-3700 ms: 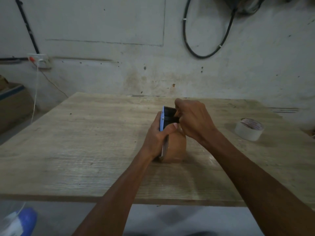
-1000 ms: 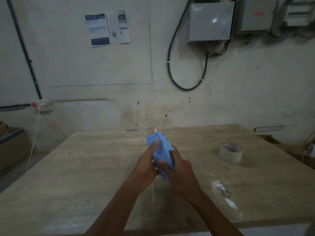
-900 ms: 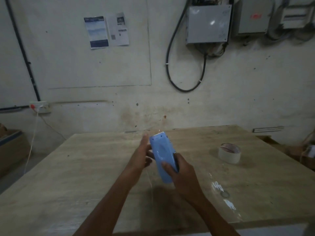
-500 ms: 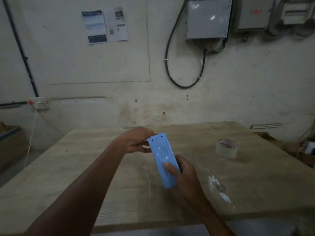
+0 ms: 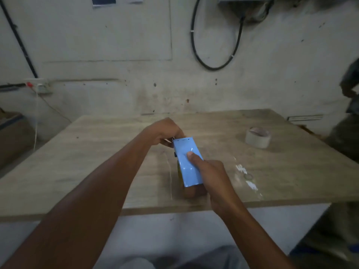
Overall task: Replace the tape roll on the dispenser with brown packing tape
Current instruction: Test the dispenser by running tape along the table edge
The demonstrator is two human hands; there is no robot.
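A light blue tape dispenser (image 5: 187,162) is held above the wooden table (image 5: 97,152), its flat blue side facing me. My right hand (image 5: 211,175) grips its lower end, thumb pressed on the blue face. A brown tape roll (image 5: 192,191) shows just under the dispenser's near end. My left hand (image 5: 164,133) is closed at the dispenser's far end, by the cutter, pinching something there; what it pinches is hidden by the fingers. A white tape roll (image 5: 258,137) lies on the table to the right, apart from both hands.
White scraps and a small ring (image 5: 248,176) lie on the table right of my right hand. A person (image 5: 347,121) stands at the right edge. A cardboard box (image 5: 11,133) sits at the left. The wall with cables is behind the table.
The camera has tilted down. The dispenser has come lower and nearer the table. My left hand stays at its far end, my right hand on its lower end.
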